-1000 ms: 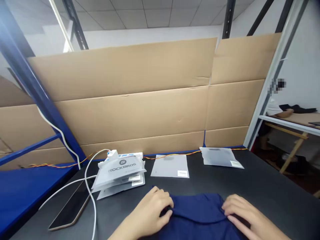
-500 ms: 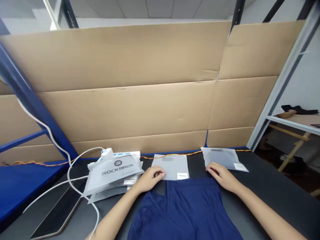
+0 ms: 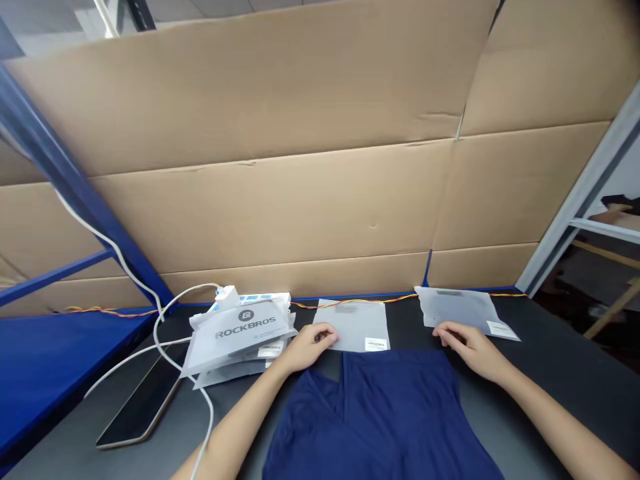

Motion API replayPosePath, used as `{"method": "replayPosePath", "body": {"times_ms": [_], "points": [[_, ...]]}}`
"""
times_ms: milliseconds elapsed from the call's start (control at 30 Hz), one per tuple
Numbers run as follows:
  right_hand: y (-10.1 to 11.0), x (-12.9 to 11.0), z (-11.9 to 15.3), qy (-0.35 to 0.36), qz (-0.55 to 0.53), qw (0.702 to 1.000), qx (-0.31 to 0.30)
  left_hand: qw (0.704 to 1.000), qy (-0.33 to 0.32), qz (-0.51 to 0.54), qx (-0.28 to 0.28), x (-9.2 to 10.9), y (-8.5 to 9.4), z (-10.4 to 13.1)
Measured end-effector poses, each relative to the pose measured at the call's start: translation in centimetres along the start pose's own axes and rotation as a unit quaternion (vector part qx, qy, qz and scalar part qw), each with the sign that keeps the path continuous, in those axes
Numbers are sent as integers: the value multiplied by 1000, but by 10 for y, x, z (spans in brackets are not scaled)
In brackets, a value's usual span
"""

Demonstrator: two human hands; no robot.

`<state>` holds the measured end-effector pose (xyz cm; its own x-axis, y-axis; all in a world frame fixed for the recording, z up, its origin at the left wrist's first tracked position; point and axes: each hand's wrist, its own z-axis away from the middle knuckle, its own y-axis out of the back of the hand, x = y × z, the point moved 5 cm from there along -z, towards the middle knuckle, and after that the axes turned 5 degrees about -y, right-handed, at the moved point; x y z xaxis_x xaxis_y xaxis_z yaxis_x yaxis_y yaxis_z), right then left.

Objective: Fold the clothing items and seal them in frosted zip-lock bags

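Observation:
A navy blue garment (image 3: 380,413) lies spread on the dark tabletop in front of me, its straight top edge between my hands. My left hand (image 3: 311,345) rests at the garment's upper left, fingers curled in loosely, fingertips over the lower left corner of a flat frosted bag (image 3: 353,323) with a white label. On the other side, my right hand (image 3: 467,345) lies beside the garment's upper right. Its fingers are also curled, by the lower left edge of a second frosted bag (image 3: 457,310). Nothing shows in either hand.
Left of my left hand is a pile of frosted ROCKBROS bags (image 3: 240,333) with a white plug (image 3: 227,298) behind. A white cable (image 3: 160,333) crosses over a dark tablet (image 3: 143,403). Cardboard panels (image 3: 310,207) wall off the back, between a blue post (image 3: 95,180) and a grey post (image 3: 580,200).
The view has tilted down a little and turned left, so everything sits further right in the picture. My hands keep nearly the same curled pose, and the garment has not visibly moved.

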<state>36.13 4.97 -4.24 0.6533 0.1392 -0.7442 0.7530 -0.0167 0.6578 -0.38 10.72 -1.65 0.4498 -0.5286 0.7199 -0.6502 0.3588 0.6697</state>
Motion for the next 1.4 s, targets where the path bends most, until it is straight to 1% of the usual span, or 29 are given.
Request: {"method": "replayPosePath", "body": {"times_ms": [300,567,833,933,1000,1067,1133,1200,1300,1400], "points": [[1,1,-1,-6,-7,1000,-3,1000,3,2,1,1,0,-1],[2,-10,2,-9,-3,1000,-10,1000,0,-2,-1,2,0,-1],[1,-9,1,-11,10,1000,-13,1000,-2,-14,-1,1,-1,0],[3,-13,2,-14,19,999,-27,1000,-3,-23,-12,4,1,-1],[3,-18,5,-6,27,998,-64,999,-8,-30,-31,8,1,-1],[0,-24,9,16,31,993,-109,998,-16,-40,-54,15,-1,0],[-2,-29,12,40,36,990,-127,996,-24,-53,-66,24,-3,1],[-3,-34,13,47,34,992,-111,995,-30,-68,-61,33,-2,3],[0,-44,15,32,-16,997,-68,996,-31,-86,-26,50,8,6],[7,-63,30,46,-61,997,-33,995,-35,-88,6,69,16,16]]}}
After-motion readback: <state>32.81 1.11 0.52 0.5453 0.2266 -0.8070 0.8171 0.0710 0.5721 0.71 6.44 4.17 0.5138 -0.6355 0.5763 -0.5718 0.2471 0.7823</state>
